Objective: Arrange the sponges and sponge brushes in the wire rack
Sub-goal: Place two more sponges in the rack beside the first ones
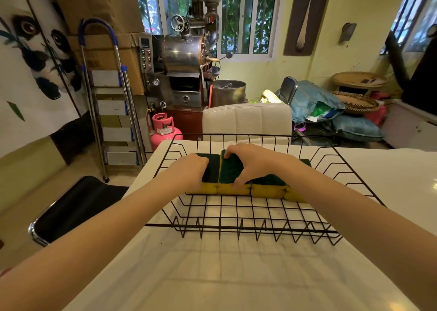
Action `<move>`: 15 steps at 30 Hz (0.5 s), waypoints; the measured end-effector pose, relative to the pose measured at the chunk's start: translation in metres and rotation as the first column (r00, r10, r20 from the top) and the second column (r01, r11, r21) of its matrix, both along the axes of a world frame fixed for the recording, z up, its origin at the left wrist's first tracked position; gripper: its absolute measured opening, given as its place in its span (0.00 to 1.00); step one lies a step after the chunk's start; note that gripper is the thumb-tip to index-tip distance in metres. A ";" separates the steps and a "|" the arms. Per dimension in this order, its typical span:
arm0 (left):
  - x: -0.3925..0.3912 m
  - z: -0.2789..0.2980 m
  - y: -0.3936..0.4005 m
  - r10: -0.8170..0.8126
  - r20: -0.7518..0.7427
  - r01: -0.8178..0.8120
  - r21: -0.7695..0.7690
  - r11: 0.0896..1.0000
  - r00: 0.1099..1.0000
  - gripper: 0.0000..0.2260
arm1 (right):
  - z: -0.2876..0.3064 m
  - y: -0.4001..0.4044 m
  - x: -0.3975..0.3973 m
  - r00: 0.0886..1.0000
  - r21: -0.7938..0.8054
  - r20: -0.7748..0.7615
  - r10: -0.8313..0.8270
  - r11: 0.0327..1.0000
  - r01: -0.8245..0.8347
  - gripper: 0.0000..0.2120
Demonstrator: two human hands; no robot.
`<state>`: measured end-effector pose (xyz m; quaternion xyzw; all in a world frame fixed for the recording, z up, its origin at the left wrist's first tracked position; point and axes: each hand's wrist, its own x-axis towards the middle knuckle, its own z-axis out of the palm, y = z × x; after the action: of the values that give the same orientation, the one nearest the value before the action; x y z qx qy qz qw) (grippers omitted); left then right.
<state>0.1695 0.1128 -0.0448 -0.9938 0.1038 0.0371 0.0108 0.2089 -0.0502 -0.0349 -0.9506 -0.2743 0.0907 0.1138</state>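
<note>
- Right hand (248,163) is clamped on the second sponge (230,171) from the left: fingertips hooked over its far top edge, thumb pressing its yellow front face. That sponge sits tilted, far edge raised above its neighbours.
- Left hand (189,172) lies over the leftmost sponge (211,169), fingers curled down on its green top. We can't tell whether it's actually pinching it or just pressing it flat.
- Both sponges belong to a row of sponges (269,185) running left to right across the middle of the wire rack (236,226), green scouring side up, yellow foam facing us. Sides touch. The row's right end is partly hidden behind the right forearm.
- The rack's near half is bare grid. No sponge brushes are visible anywhere.
- The rack sits on the white table (212,275), towards its far edge, with its left side close to the table's left edge.
- Our read: the step in hand is seating the tilted sponge flush into the row.
- To do it well:
  - keep the left hand down as a stop, so the end sponge doesn't slide towards the rack's left wall
  - roll the raised far edge down rather than shoving sideways, since foam catches on foam
  - line the yellow face up with its neighbours before letting go
- Risk: the rack looks light and could skid on the smooth top, so push down, not away.
</note>
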 end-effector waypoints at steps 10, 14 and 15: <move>-0.005 -0.002 -0.004 -0.009 0.052 0.004 0.098 0.995 0.999 0.18 | -0.004 0.001 0.001 0.999 -0.010 -0.034 -0.011 1.000 0.011 0.35; -0.008 -0.001 -0.004 -0.036 0.076 0.027 0.128 0.991 0.996 0.22 | -0.001 -0.001 -0.003 0.998 -0.106 0.062 0.012 0.994 -0.005 0.37; -0.007 -0.002 -0.004 -0.037 0.076 0.027 0.135 0.990 0.996 0.22 | -0.001 -0.001 -0.003 0.997 -0.127 0.079 0.004 0.992 0.006 0.38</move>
<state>0.1629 0.1086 -0.0469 -0.9898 0.1166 0.0049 0.0822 0.2059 -0.0514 -0.0360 -0.9588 -0.2719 0.0703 0.0421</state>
